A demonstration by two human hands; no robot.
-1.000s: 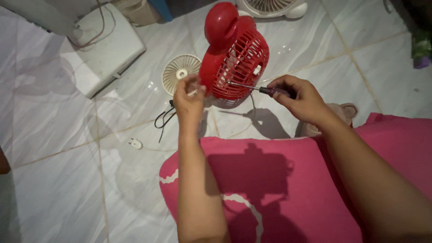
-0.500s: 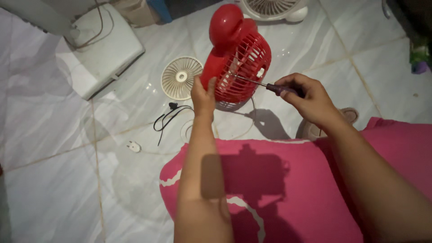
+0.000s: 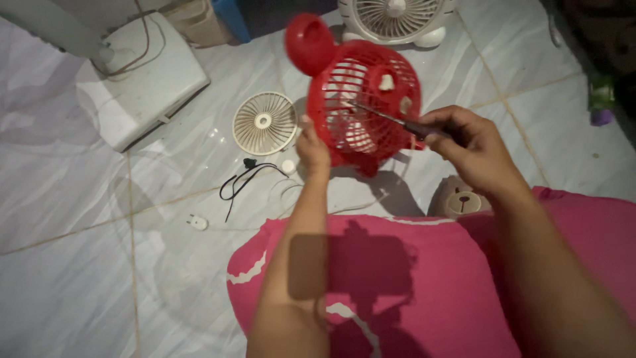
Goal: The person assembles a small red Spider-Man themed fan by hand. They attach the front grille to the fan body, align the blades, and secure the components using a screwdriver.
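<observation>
Fingers of your right hand were pinched shut on the screwdriver, its shaft poked through the grille of the red fan. Your left hand clasped that fan's lower left edge, holding it tilted above the tiled floor. That one-sided grip looked thin: a hard push could have let the tip skid off and crack a rib, or twisted the fan loose. Left of the fan lay a cream fan grille; below that, a black cable and a white plug.
</observation>
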